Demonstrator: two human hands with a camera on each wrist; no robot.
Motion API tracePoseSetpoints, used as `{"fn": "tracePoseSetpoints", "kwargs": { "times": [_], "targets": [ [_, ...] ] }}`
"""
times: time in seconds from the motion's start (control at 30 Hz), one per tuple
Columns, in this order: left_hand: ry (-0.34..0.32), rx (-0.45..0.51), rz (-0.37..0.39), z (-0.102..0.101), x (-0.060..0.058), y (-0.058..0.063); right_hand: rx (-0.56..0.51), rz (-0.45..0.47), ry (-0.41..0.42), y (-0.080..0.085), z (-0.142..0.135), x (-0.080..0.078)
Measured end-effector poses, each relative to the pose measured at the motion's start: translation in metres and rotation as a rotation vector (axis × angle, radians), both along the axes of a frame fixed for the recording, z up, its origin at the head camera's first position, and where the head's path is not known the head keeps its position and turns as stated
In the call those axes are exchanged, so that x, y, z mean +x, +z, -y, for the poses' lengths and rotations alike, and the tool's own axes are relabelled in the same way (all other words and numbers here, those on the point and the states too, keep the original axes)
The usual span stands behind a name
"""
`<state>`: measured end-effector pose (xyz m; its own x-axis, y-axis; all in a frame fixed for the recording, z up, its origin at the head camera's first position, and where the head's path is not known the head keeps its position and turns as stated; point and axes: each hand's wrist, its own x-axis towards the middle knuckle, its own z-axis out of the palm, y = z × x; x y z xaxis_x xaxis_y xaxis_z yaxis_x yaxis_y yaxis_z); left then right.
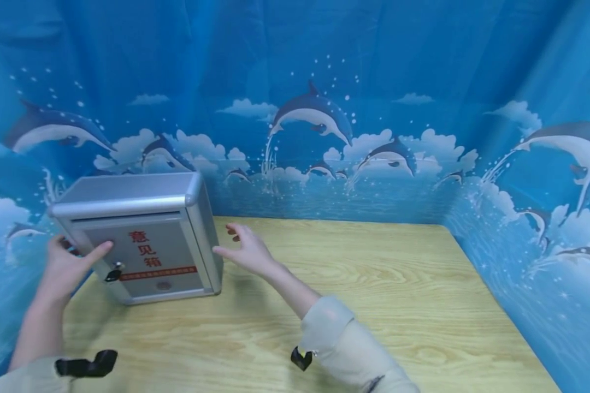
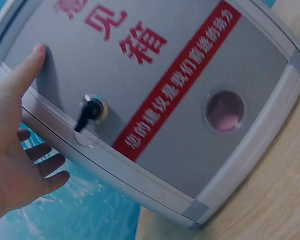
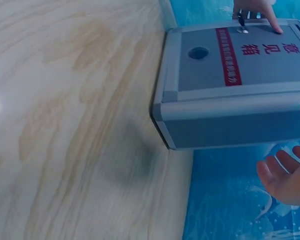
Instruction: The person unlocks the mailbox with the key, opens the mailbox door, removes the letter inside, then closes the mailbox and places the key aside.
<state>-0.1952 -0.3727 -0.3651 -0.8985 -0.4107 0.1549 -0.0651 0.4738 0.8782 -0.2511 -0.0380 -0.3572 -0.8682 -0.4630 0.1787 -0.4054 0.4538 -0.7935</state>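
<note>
A grey metal suggestion box with red Chinese characters stands at the left of the wooden table. In its front, near the left edge, is a round lock with a black-headed key. My left hand is at that edge: the thumb lies over the front panel, and the other fingers are loosely bent beside the left side, with gaps between them. Close to the box's right side is my right hand, thumb and fingers spread and holding nothing. Whether its thumb touches the box I cannot tell.
The wooden tabletop extends to the right of the box. Blue curtains printed with dolphins and clouds hang at the back and both sides. Black straps show at both sleeves.
</note>
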Motion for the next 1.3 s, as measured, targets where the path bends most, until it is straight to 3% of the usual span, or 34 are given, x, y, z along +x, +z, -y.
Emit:
{"fn": "tracePoseSetpoints", "kwargs": {
  "times": [0.1,0.17,0.33,0.57,0.63,0.73,0.8,0.87,0.97,1.2,1.3],
  "targets": [
    [-0.130,0.029,-0.001,-0.004,0.003,0.005,0.051,0.010,0.012,-0.003,0.010,0.002],
    [-0.177,0.044,0.009,-0.008,0.004,0.008,0.067,0.019,0.017,-0.005,0.017,0.004],
    [-0.224,0.099,0.042,-0.012,0.003,0.005,0.054,0.033,-0.002,-0.011,0.033,0.007],
    [-0.188,0.139,0.050,-0.003,-0.009,-0.008,0.026,0.030,-0.060,-0.015,0.049,0.009],
    [-0.191,0.109,0.037,0.019,-0.025,-0.031,0.014,0.034,-0.064,-0.016,0.051,0.007],
    [-0.170,0.104,0.038,0.024,-0.027,-0.038,-0.003,0.033,-0.059,-0.019,0.053,0.004],
    [-0.164,0.107,0.023,0.019,-0.022,-0.035,-0.011,0.029,-0.043,-0.021,0.054,0.002],
    [-0.170,0.129,0.038,-0.007,-0.004,-0.008,-0.022,0.021,-0.033,-0.022,0.054,0.001],
    [-0.175,0.137,0.023,-0.010,-0.003,-0.008,-0.043,0.005,-0.028,-0.024,0.056,-0.001],
    [-0.096,0.093,0.023,0.027,-0.029,-0.052,-0.045,0.004,-0.099,-0.023,0.061,0.003],
    [-0.083,0.099,0.004,0.036,-0.033,-0.059,-0.043,-0.007,-0.127,-0.023,0.064,0.005]
  ]
}}
